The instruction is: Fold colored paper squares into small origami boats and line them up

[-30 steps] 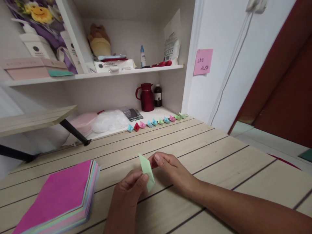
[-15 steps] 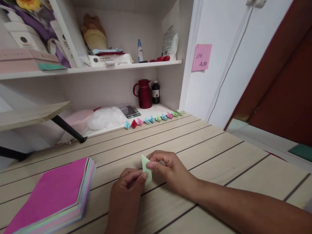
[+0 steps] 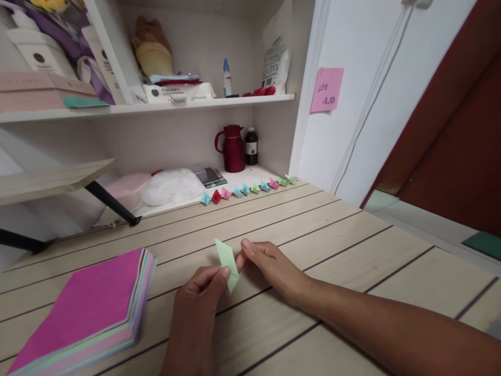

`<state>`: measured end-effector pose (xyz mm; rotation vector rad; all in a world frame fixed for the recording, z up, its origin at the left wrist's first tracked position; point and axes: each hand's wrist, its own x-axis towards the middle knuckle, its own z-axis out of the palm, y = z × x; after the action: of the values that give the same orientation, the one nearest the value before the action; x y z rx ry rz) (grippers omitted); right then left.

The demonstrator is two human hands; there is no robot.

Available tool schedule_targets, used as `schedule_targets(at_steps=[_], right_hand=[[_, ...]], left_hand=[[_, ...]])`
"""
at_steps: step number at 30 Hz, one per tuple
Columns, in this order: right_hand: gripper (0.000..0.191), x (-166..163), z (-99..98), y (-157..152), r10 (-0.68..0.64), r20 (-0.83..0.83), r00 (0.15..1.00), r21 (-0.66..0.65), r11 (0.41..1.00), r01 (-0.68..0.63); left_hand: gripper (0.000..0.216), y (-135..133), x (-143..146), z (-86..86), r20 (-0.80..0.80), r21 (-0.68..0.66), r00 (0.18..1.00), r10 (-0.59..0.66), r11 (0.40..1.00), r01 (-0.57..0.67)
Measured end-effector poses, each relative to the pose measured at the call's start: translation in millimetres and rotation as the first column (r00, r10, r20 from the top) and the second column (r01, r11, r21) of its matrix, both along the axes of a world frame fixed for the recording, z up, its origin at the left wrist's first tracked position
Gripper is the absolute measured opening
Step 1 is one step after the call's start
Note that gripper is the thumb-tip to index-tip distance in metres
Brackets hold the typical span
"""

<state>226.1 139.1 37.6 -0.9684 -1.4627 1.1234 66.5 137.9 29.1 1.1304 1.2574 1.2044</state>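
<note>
A small folded light green paper, shaped like a narrow diamond, is held just above the wooden table. My left hand pinches its lower left edge between thumb and fingers. My right hand pinches its right side with thumb and forefinger. A stack of coloured paper squares, pink sheet on top, lies at the left of the table. A row of several small folded paper boats in blue, red, pink and green stands along the far edge of the table.
Behind the table is a white shelf unit with a dark red jug, a brown bottle, a white plastic bag and boxes. A pink sticky note hangs on the white wall. A wooden board juts out at left.
The green paper was turned and pressed between both hands, then opened out again into a longer diamond shape. The view shifted slightly; both hands keep their hold.
</note>
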Motion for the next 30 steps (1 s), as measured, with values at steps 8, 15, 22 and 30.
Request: schedule_targets(at_steps=[8,15,22,30], right_hand=[[0.039,0.0,-1.2,-0.3,0.013,0.208,0.978,0.101,0.994,-0.034],[0.042,-0.9,0.1,2.0,0.051,0.174,0.983,0.176,0.981,-0.082],[0.044,-1.7,-2.3,3.5,0.079,0.029,0.996,-0.014,0.997,-0.079],[0.056,1.8,-0.1,-0.8,0.178,0.152,0.972,0.064,0.98,-0.19]], left_hand=[[0.026,-1.7,0.5,0.6,-0.068,0.022,0.997,-0.045,0.999,0.047],[0.025,-0.9,-4.0,2.3,-0.046,-0.02,0.992,-0.114,0.993,0.113],[0.027,-7.4,-1.2,17.0,0.287,-0.067,0.944,-0.164,0.979,0.19],[0.026,-7.4,-0.9,21.1,0.419,-0.088,0.892,-0.17,0.97,0.227]])
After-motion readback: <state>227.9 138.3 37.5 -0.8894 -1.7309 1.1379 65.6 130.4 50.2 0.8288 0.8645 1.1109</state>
